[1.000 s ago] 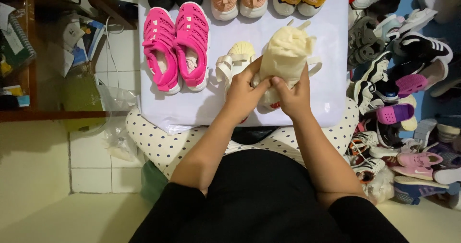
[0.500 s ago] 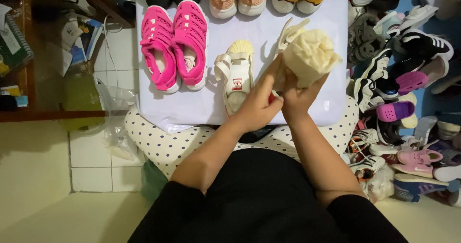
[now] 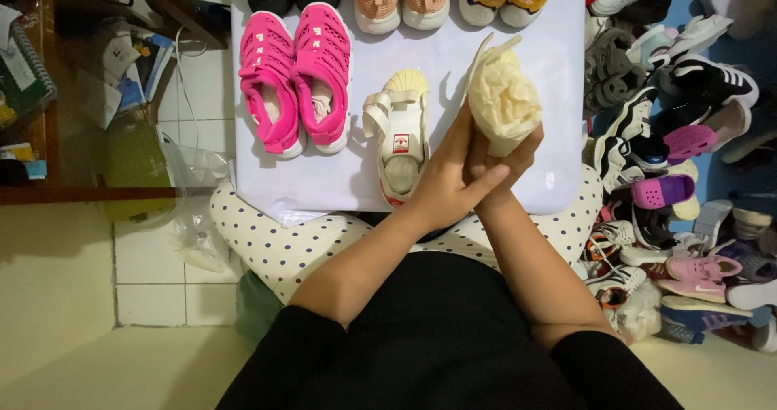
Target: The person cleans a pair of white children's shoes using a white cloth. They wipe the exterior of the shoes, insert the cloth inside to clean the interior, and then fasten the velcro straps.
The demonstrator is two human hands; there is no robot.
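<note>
Both hands meet over the white sheet (image 3: pixel 324 179): the right hand (image 3: pixel 508 157) has its grip closed around a cream shoe (image 3: pixel 502 94), raised just right of the cream sandal (image 3: pixel 401 139); the left hand (image 3: pixel 449 175), fingers flat, presses against the right one, grasping nothing

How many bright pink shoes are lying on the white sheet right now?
2. One pink shoe lies at the left edge of the white sheet, the other pink shoe right beside it, left of the cream shoe. Others may hide in the pile at right.
</note>
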